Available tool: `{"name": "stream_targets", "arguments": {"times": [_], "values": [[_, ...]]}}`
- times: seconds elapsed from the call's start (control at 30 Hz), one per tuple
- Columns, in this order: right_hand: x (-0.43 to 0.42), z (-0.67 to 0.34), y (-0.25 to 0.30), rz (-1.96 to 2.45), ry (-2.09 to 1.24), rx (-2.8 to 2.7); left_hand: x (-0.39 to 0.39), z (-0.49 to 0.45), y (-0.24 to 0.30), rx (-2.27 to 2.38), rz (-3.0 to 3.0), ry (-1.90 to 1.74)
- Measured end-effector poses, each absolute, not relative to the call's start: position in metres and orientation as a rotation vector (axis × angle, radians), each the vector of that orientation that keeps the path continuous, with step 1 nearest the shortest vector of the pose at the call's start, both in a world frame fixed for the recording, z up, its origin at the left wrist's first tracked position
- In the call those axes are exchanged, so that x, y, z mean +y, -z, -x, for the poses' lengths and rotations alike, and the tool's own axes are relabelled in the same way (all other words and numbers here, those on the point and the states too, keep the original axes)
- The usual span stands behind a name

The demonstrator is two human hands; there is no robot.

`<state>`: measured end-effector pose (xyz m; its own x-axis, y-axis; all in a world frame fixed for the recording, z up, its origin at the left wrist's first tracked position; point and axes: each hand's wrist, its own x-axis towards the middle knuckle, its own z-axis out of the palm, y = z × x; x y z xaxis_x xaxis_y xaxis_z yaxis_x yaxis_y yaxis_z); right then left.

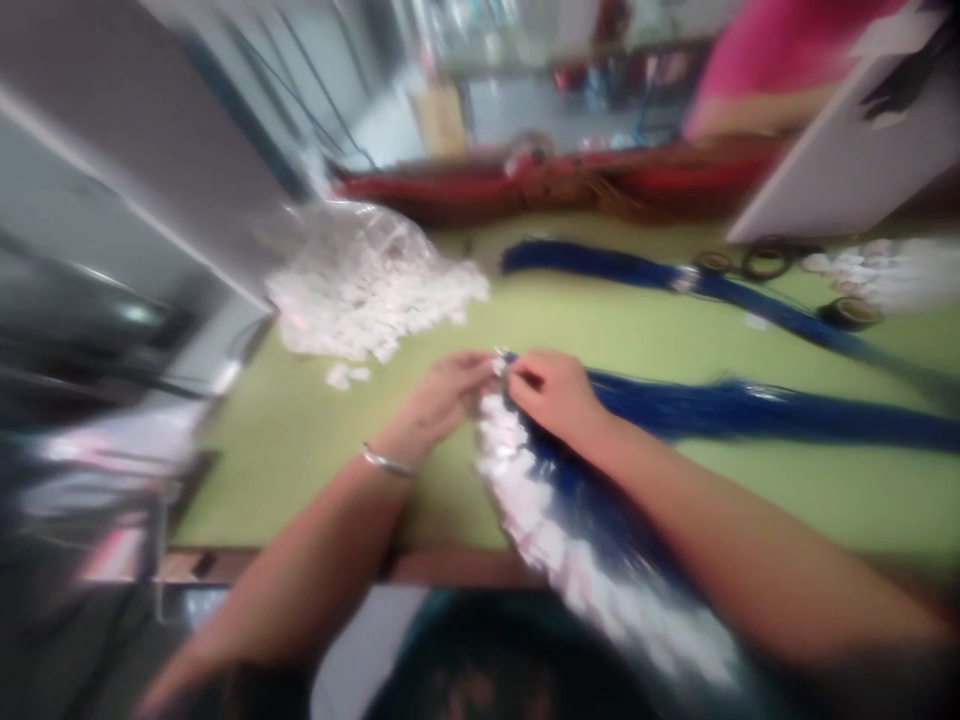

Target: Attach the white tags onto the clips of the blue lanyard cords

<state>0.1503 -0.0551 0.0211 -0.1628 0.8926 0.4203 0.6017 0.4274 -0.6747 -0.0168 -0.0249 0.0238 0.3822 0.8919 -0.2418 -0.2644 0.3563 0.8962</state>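
Note:
My left hand point(450, 392), with a silver bangle at the wrist, is closed in a pinch on a small white plastic piece point(498, 367), which looks like a connector. Right beside it, my right hand point(556, 392) pinches the end of a blue wire; the fingers hide most of it. Below both hands, a bundle of blue wires point(600, 500) with many white connectors point(525, 495) on their ends slopes over the table's front edge. Another blue wire bundle point(712, 408) lies just right of my right hand. Blur hides the fine detail.
On the green table point(285, 470), a clear plastic bag point(375, 270) spills white pieces at the left. A further blue wire bundle point(585, 258) lies at the back. Rolls of dark tape point(847, 312) and a white heap point(892, 272) are at the right. A person in pink point(787, 60) is beyond.

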Motion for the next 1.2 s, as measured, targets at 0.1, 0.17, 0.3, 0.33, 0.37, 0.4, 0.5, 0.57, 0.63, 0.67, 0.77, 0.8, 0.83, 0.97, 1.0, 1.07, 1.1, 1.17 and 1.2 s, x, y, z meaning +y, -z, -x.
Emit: {"name": "stream_targets", "arguments": {"times": [0.1, 0.17, 0.3, 0.33, 0.37, 0.4, 0.5, 0.57, 0.63, 0.67, 0.77, 0.8, 0.83, 0.97, 1.0, 1.07, 1.1, 1.17, 1.2], "values": [[-0.055, -0.151, -0.022, 1.282, -0.402, -2.001, -0.023, 0.019, -0.022, 0.941, -1.061, -0.883], [-0.055, -0.151, -0.024, 1.316, -0.375, -2.074, -0.022, 0.020, -0.020, 1.003, -1.228, -0.892], [-0.054, -0.151, -0.025, 1.417, -0.403, -2.061, -0.022, 0.020, -0.016, 1.125, -1.404, -0.910], [-0.054, -0.151, -0.026, 1.431, -0.412, -2.050, -0.023, 0.019, -0.015, 1.144, -1.411, -0.915], [-0.054, -0.150, -0.026, 1.438, -0.416, -2.047, -0.023, 0.018, -0.014, 1.149, -1.409, -0.919], [-0.055, -0.150, -0.025, 1.443, -0.414, -2.048, -0.024, 0.017, -0.013, 1.140, -1.399, -0.922], [-0.056, -0.148, -0.025, 1.474, -0.382, -2.049, -0.025, 0.014, -0.009, 1.103, -1.350, -0.924], [-0.056, -0.148, -0.026, 1.492, -0.381, -2.028, -0.026, 0.013, -0.008, 1.098, -1.338, -0.922], [-0.055, -0.149, -0.027, 1.488, -0.443, -1.979, -0.026, 0.012, -0.008, 1.095, -1.336, -0.928], [-0.054, -0.151, -0.028, 1.491, -0.499, -1.945, -0.026, 0.013, -0.008, 1.093, -1.333, -0.932], [-0.050, -0.155, -0.030, 1.529, -0.670, -1.884, -0.026, 0.014, -0.008, 1.100, -1.318, -0.941], [-0.049, -0.155, -0.029, 1.530, -0.705, -1.898, -0.026, 0.015, -0.007, 1.100, -1.317, -0.938], [-0.048, -0.156, -0.029, 1.520, -0.722, -1.924, -0.026, 0.015, -0.007, 1.098, -1.318, -0.935], [-0.049, -0.154, -0.028, 1.467, -0.736, -1.979, -0.027, 0.015, -0.008, 1.051, -1.374, -0.881], [-0.049, -0.156, -0.029, 1.466, -0.756, -1.985, -0.028, 0.016, -0.009, 1.052, -1.400, -0.857], [-0.047, -0.161, -0.034, 1.447, -0.814, -2.016, -0.029, 0.020, -0.015, 1.088, -1.479, -0.788], [-0.045, -0.166, -0.037, 1.447, -0.813, -2.018, -0.030, 0.023, -0.018, 1.113, -1.533, -0.740], [-0.039, -0.174, -0.040, 1.501, -0.693, -1.993, -0.032, 0.030, -0.027, 1.124, -1.670, -0.616], [-0.036, -0.177, -0.040, 1.557, -0.575, -1.965, -0.033, 0.034, -0.031, 1.091, -1.746, -0.547]]}}
